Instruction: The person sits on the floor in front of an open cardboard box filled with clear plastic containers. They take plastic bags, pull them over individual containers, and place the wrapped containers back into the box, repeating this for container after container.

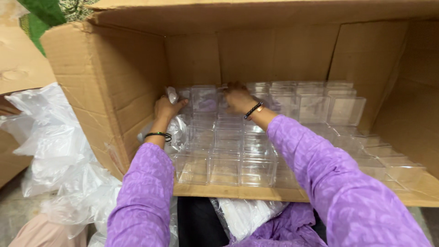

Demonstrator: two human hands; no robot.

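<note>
A large cardboard carton [91,77] lies on its side, open toward me. Its floor is lined with several clear plastic boxes [224,164] packed in rows and stacked at the back. My left hand [165,108] reaches deep inside on the left, fingers closed on a crumpled clear plastic wrap [173,128] beside the box stack. My right hand [238,97] is farther in, fingers curled over the top of a clear box [205,99] in the back row. Both arms wear purple sleeves and wrist bangles.
A heap of white and clear plastic bags [55,151] lies left of the carton. More bagged plastic [247,217] sits under the carton's front edge by my lap. Another cardboard sheet [18,59] stands at far left. The carton's right wall [407,119] closes that side.
</note>
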